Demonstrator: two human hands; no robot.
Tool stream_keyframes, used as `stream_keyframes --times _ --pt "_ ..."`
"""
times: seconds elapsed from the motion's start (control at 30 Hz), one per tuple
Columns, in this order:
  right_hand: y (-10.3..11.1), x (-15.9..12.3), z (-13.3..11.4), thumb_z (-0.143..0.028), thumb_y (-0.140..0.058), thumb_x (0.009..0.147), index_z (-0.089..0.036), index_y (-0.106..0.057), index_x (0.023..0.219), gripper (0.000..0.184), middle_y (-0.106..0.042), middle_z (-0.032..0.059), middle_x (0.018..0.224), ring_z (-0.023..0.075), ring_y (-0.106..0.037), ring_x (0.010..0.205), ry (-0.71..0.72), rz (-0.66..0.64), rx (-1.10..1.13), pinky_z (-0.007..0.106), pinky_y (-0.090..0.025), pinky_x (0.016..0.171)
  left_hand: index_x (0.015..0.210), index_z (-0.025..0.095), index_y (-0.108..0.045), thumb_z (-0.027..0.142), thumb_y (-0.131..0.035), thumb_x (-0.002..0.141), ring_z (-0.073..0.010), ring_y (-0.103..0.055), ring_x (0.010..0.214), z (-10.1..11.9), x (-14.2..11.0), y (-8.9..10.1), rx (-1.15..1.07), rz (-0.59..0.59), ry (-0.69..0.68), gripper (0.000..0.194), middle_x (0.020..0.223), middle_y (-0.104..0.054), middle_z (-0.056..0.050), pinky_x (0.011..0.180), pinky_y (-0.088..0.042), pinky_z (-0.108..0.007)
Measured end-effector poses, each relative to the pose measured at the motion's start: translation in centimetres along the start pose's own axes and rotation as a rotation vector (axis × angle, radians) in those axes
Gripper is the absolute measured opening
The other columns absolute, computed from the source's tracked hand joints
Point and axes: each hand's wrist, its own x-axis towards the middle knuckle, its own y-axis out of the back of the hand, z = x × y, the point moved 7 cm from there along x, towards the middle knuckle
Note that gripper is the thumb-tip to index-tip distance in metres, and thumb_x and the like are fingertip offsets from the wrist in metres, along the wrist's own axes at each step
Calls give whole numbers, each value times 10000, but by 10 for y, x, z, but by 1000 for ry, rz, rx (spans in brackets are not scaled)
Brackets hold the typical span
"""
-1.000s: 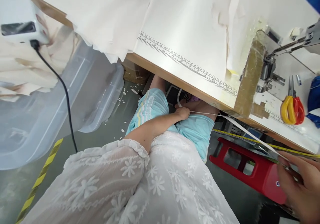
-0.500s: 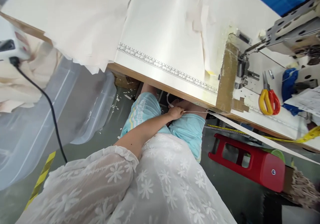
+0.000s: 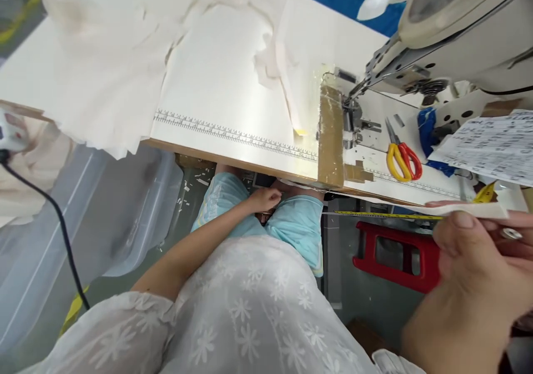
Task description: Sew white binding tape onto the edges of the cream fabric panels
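My right hand [image 3: 470,277] is at the lower right, closed, with the thumb pressing a white fabric strip [image 3: 470,210] against the fingers. The strip runs left along the table's front edge towards my lap. My left hand [image 3: 263,199] rests on my light blue shorts [image 3: 297,224] just under the table edge [image 3: 233,160]. Its fingers are curled, and what they hold, if anything, is hidden. A sewing machine [image 3: 441,46] stands at the right of the white table.
Yellow-and-red scissors [image 3: 402,160] lie by the machine, a printed sheet [image 3: 491,143] to their right. White fabric pieces [image 3: 104,85] cover the table's left. A yellow tape measure [image 3: 387,214] hangs over a red stool [image 3: 395,254]. A clear bin [image 3: 137,207] and black cable [image 3: 62,235] sit left.
My head has turned up and right, bringing the machine into view. My right hand has come back into view holding the strip higher, level with the table edge. The left hand has stayed on my lap.
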Motion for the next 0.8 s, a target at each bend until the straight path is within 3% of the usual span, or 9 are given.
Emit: stream_keyframes --times 0.07,0.13,0.2,0.3,0.37,0.47,0.57,0.67,0.8 --pt "-17 3 -1 -491 -942 449 -238 -591 691 496 -440 -87 494 78 -337 394 -46 16 111 252 -256 363 1010 149 -718 213 -562 899 -170 -707 838 28 -28 10 -34 -95 -68 202 917 -754 -55 731 -532 -220" --pt "-37 6 6 -437 -933 509 -214 -601 709 447 -458 -92 490 56 -333 397 -166 -71 193 227 -246 379 1027 191 -716 292 -578 909 -142 -703 781 70 -54 23 -99 -206 -190 208 881 -751 -19 652 -516 -182" --pt "-57 5 16 -397 -899 596 -203 -605 730 377 -445 -97 478 45 -324 396 -295 -193 262 213 -236 392 1118 187 -688 326 -518 945 -141 -706 786 120 -70 44 -368 -310 -340 279 954 -745 -56 635 -520 -188" --pt "-80 6 27 -408 -856 658 -204 -611 739 329 -392 -106 447 48 -292 383 -376 -306 325 205 -208 385 1078 185 -688 306 -560 917 -123 -675 704 178 -60 86 -474 -160 -439 239 898 -724 -50 581 -502 -183" --pt "-95 7 30 -431 -845 663 -208 -616 751 332 -393 -106 451 47 -276 379 -412 -357 374 199 -184 376 1032 169 -682 261 -603 885 -115 -648 655 201 -38 102 -491 -83 -427 190 752 -684 -12 563 -494 -183" --pt "-116 10 32 -479 -835 659 -209 -617 758 361 -447 -91 472 39 -257 370 -459 -409 462 194 -154 367 929 140 -661 201 -642 854 -99 -625 611 217 -3 107 -533 -78 -349 98 685 -656 7 548 -492 -183" --pt "-131 14 33 -525 -826 647 -209 -610 766 400 -528 -66 509 29 -242 358 -507 -440 551 194 -137 357 812 122 -627 200 -681 840 -83 -614 571 218 23 104 -592 -113 -290 99 678 -669 -4 547 -507 -191" --pt "-141 20 38 -543 -831 624 -212 -591 771 433 -577 -50 532 20 -229 346 -559 -454 629 190 -129 349 777 113 -620 230 -725 823 -83 -619 565 216 37 103 -633 -145 -261 163 647 -663 -2 543 -521 -192" --pt "-149 26 47 -521 -846 609 -208 -566 751 443 -587 -52 559 5 -230 339 -610 -456 715 180 -134 344 794 99 -656 302 -797 771 -105 -658 648 216 48 109 -650 -159 -262 248 761 -701 -40 557 -543 -204"
